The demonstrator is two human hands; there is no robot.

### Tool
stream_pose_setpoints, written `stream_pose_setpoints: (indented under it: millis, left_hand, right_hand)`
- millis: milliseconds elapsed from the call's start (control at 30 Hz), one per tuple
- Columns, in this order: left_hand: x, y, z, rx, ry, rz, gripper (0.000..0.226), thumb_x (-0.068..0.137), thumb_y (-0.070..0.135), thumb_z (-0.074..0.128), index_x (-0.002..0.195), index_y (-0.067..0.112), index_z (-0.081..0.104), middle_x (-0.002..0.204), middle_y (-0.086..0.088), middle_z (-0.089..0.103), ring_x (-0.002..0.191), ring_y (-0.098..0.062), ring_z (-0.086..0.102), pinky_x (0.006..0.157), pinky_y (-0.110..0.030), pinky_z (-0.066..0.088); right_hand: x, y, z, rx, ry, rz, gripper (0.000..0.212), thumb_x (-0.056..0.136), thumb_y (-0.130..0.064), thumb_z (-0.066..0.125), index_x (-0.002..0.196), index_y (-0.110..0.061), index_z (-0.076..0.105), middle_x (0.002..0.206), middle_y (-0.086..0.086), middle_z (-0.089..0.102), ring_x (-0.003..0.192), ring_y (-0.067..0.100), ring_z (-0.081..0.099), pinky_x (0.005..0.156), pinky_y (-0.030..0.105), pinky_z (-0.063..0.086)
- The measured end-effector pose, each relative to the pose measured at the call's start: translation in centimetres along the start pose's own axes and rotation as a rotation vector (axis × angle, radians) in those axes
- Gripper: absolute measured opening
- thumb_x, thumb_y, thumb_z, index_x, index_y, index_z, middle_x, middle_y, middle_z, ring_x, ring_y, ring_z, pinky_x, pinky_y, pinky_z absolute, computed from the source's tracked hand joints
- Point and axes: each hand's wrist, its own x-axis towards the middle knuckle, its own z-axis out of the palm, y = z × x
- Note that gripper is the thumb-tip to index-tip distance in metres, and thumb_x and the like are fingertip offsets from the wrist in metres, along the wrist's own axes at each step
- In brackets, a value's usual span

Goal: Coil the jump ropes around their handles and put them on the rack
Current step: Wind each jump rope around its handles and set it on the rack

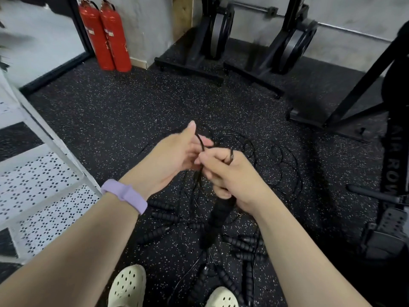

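Gym corner with a black speckled rubber floor [115, 111] and a grey concrete wall at the back. Two black machines with flywheels [218, 32] stand upright against that wall, another black machine [391, 173] along the right edge, lettering on it only partly readable. White perforated metal rack [42, 180] fills the left side, its shelf seen from above. Two red fire extinguishers [106, 36] stand side by side in the far left corner, touching or nearly so. Both forearms reach in from the bottom edge, purple band [125, 194] on the left wrist. Right hand [230, 180] is curled round a black jump rope handle [220, 216], which hangs tilted below the fist, thin cord passing up through the fingers. Left hand [174, 156] pinches that black cord [200, 140] between thumb and fingers just above the right hand, the two hands touching or almost. Pile of other jump ropes [241, 244] lies on the floor under the hands, ribbed black handles scattered between and around the feet, thin cords looping out to the right [285, 167]. Cream clogs [128, 286] with holes at the bottom edge. Nothing of the ropes sits on the rack.
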Motion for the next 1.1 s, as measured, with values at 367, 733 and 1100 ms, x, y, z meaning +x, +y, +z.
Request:
stream_pose_setpoints:
  millis: [367, 733, 1100]
  left_hand:
    - [-0.7, -0.8, 0.4, 0.552, 0.033, 0.284, 0.023, 0.106, 0.021, 0.049, 0.102, 0.023, 0.071, 0.083, 0.004, 0.074, 0.075, -0.008, 0.072, 0.077, -0.034, 0.061]
    - [0.3, -0.3, 0.3, 0.064, 0.158, 0.145, 0.041, 0.106, 0.045, 0.047, 0.105, 0.014, 0.075, 0.093, -0.007, 0.077, 0.084, -0.020, 0.073, 0.075, -0.029, 0.059]
    - [-0.2, -1.5, -1.3, 0.997, -0.160, -0.038, 0.032, 0.106, 0.036, 0.050, 0.091, 0.016, 0.070, 0.078, 0.004, 0.075, 0.047, 0.008, 0.057, 0.046, -0.010, 0.040]
  right_hand:
    - [-0.8, -1.1, -3.4, 0.066, 0.308, -0.040, 0.022, 0.104, -0.034, 0.061, 0.112, -0.016, 0.072, 0.066, -0.001, 0.037, 0.048, 0.009, 0.023, 0.040, 0.023, 0.018]
    - [-0.5, -0.8, -0.5, -0.035, -0.122, 0.034, 0.026, 0.106, -0.025, 0.057, 0.092, -0.010, 0.073, 0.066, 0.001, 0.050, 0.043, 0.008, 0.022, 0.037, 0.021, 0.020]
    - [-0.6, -1.3, -3.5, 0.383, 0.416, -0.142, 0.028, 0.106, -0.034, 0.055, 0.099, -0.013, 0.072, 0.065, -0.004, 0.040, 0.050, 0.006, 0.023, 0.036, 0.019, 0.022]
